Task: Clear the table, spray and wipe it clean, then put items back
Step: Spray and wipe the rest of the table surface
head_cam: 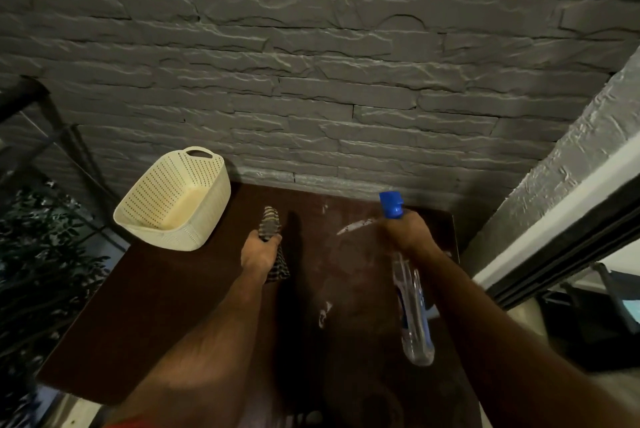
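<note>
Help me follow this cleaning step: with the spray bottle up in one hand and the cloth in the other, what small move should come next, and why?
Probably bring the left hand with its striped cloth rightward onto the wet streaks and start wiping. The right hand holds the spray bottle above the dark table, which already shows pale splashes.

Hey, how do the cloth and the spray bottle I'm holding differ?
The cloth is dark, patterned and limp, gripped by the left hand; the spray bottle is clear, rigid plastic with a blue nozzle, gripped by the right hand. The cloth hangs both ways from the fist; the bottle is tilted, nozzle pointing away. Both are held above the table.
</note>
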Demonstrator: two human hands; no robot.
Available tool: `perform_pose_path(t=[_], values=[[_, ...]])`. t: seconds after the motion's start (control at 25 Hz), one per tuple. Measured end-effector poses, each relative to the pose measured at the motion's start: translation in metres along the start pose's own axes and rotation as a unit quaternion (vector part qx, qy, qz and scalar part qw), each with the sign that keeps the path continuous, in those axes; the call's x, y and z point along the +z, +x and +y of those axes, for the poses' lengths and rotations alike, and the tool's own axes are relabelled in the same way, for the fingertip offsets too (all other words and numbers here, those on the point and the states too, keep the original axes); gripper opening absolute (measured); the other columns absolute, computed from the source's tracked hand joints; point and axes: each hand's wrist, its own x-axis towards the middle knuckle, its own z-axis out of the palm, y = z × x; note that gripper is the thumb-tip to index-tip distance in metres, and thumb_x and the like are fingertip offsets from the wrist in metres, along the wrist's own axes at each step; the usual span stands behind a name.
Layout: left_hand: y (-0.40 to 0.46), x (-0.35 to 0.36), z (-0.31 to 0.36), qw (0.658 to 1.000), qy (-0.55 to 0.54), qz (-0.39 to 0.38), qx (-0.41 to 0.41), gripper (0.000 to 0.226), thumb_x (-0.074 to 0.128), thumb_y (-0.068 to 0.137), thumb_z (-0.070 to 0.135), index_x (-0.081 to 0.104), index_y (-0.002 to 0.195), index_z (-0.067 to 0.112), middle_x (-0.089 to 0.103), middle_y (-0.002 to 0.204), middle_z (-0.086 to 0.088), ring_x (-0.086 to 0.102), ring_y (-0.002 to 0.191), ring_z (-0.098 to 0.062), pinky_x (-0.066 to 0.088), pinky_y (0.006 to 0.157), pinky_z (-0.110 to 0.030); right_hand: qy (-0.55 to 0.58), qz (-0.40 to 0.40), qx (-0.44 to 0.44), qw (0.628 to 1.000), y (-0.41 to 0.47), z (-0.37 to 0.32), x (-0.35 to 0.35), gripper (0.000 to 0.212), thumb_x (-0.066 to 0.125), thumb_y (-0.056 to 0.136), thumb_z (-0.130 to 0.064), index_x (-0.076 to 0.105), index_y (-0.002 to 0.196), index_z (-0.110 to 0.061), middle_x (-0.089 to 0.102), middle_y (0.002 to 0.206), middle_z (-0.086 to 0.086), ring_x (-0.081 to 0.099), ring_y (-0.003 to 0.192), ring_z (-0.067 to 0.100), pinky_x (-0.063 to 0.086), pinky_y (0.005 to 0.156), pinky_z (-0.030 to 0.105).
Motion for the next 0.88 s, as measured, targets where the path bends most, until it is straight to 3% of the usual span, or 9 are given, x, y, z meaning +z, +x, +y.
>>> perform_pose_path(t=[0.12,0.28,0.4,0.52,0.64,0.76,0.88], values=[[0.037,0.007,0.016,0.999,0.047,0.016,0.022,0.032,0.061,0.092,0.033,0.059,0.113,0.009,0.065,0.112,-0.016,0.060,0.102,-0.035,0.045,0.083,-0.038,-0.015,0.013,0.040,0.999,0.016,0.002,0.002,0.024,0.067,0.084,-0.019,0.061,0.105,-0.010,0.068,0.096,0.013,0.068,0.086,0.027,0.056,0.087,0.047],[0.090,0.031,0.050,0.992,0.110,0.042,0.043,0.041,0.054,0.095,0.034,0.055,0.128,0.009,0.062,0.122,-0.021,0.057,0.114,-0.040,0.046,0.090,-0.040,0.005,-0.043,0.021,0.999,0.034,-0.004,0.021,0.010,0.066,0.083,-0.008,0.059,0.088,-0.014,0.062,0.073,0.007,0.061,0.064,0.020,0.054,0.070,0.039],[0.127,0.061,0.064,0.987,0.154,0.031,0.037,0.043,0.053,0.096,0.032,0.050,0.134,0.012,0.059,0.127,-0.018,0.055,0.118,-0.037,0.046,0.093,-0.041,0.031,-0.067,0.007,0.997,0.053,-0.013,0.040,0.010,0.066,0.082,-0.008,0.061,0.085,-0.016,0.064,0.068,0.002,0.063,0.059,0.014,0.052,0.060,0.030],[0.144,0.108,0.060,0.979,0.191,-0.016,0.062,0.048,0.048,0.096,0.044,0.049,0.133,0.012,0.059,0.129,-0.018,0.054,0.119,-0.038,0.046,0.096,-0.044,0.042,-0.066,0.001,0.997,0.069,-0.002,0.054,0.003,0.066,0.082,-0.008,0.062,0.081,-0.008,0.062,0.065,0.006,0.060,0.060,0.021,0.051,0.063,0.038],[0.140,0.151,0.043,0.938,0.299,-0.094,0.149,0.059,0.029,0.097,0.060,0.047,0.140,0.023,0.043,0.149,-0.010,0.035,0.136,-0.037,0.026,0.109,-0.052,0.047,-0.065,0.017,0.997,0.077,0.015,0.061,0.013,0.066,0.083,-0.011,0.063,0.091,0.000,0.064,0.069,0.011,0.062,0.062,0.024,0.053,0.065,0.041],[0.156,0.153,0.013,0.895,0.359,-0.029,0.261,0.050,0.027,0.101,0.048,0.043,0.144,0.028,0.038,0.154,-0.001,0.029,0.139,-0.030,0.021,0.111,-0.048,0.037,-0.053,0.037,0.997,0.084,0.028,0.068,0.009,0.067,0.083,-0.015,0.064,0.085,-0.007,0.065,0.066,0.006,0.062,0.059,0.020,0.053,0.061,0.036],[0.173,0.169,0.013,0.882,0.379,-0.039,0.277,0.051,0.029,0.102,0.040,0.030,0.151,0.026,0.020,0.162,-0.002,0.011,0.149,-0.025,0.005,0.119,-0.048,0.031,-0.040,0.053,0.997,0.097,0.035,0.075,0.008,0.068,0.081,-0.015,0.062,0.080,-0.010,0.064,0.062,0.004,0.061,0.059,0.020,0.052,0.061,0.037]])
